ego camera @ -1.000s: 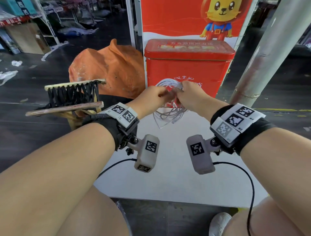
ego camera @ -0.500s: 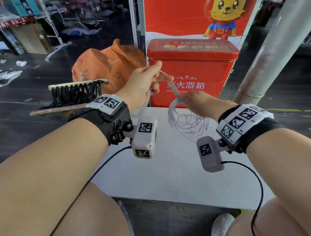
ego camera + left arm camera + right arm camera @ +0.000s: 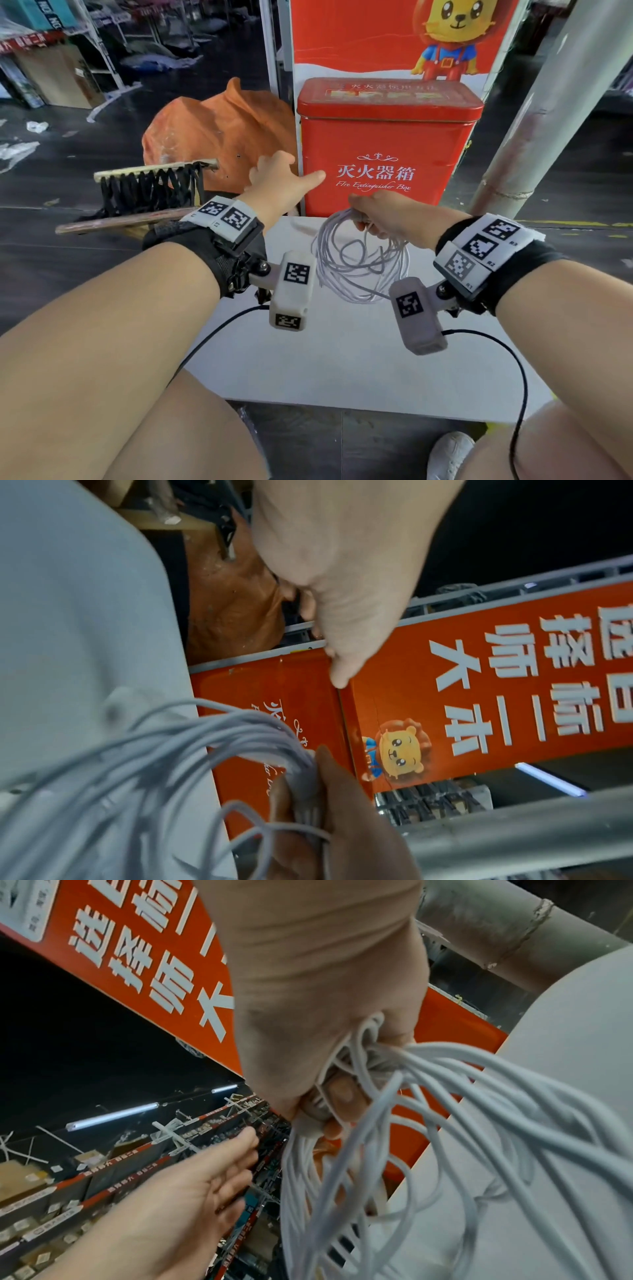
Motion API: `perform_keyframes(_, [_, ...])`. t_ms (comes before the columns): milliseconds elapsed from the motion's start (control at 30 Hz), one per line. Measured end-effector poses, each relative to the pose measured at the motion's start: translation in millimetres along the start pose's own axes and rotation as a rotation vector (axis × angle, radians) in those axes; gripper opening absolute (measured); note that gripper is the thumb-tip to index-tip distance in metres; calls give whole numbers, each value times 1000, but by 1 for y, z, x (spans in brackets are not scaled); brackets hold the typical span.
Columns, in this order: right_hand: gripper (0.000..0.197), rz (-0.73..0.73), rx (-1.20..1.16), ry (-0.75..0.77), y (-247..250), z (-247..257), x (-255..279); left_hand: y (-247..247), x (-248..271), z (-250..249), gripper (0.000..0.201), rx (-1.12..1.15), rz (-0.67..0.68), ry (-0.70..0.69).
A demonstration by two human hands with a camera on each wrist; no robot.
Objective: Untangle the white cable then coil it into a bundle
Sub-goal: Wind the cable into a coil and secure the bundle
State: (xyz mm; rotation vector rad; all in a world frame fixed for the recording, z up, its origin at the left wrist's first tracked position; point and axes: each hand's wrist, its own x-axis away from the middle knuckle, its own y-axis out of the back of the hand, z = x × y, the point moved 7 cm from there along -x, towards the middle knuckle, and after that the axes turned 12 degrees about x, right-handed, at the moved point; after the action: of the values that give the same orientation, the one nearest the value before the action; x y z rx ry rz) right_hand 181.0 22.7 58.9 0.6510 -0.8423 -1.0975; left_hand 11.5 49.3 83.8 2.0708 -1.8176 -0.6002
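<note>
The right hand point(image 3: 380, 214) grips the cable point(image 3: 359, 263) loops hanging down — the left hand point(image 3: 277, 181), fingers spread and empty, is just beside them.

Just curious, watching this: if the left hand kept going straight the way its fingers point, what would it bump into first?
Probably the orange sack. The open left hand reaches forward beside the red fire extinguisher box, whose left edge may be as near; depth is unclear.

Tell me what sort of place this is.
Probably a warehouse or wholesale stockroom: rows of goods shelves with labelled edges, a red fire extinguisher box beside a pillar, and a big red advertising banner behind the small white table.
</note>
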Motion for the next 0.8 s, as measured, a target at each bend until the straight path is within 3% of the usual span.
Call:
perform_keyframes(67, [46,-20,-33,-21,1,0,-3,1,1,-10,37,-14,0,-137])
perform_keyframes(133, [44,-39,-61,-32,0,2,-5,-14,12,-24,23,46,191,-237])
perform_keyframes(200, [42,-71,-97,-42,4,4,-7,-33,22,-26,28,118,384,-196])
perform_keyframes(267, [38,-119,-150,-30,10,7,-6,-45,28,-23,38,145,480,-142])
perform_keyframes(367, [38,-171,-194,12,20,11,-6,-49,27,-25,36,20,470,-209])
perform_keyframes(500, [37,-300,-243,81,35,14,-4,-43,26,-41,37,-47,334,-336])
perform_keyframes(667, [28,-456,-106,211,46,25,2,-38,24,-47,36,-20,311,-386])
perform_keyframes(800, [45,-486,-19,261,48,31,4,-35,21,-47,35,-12,297,-397])
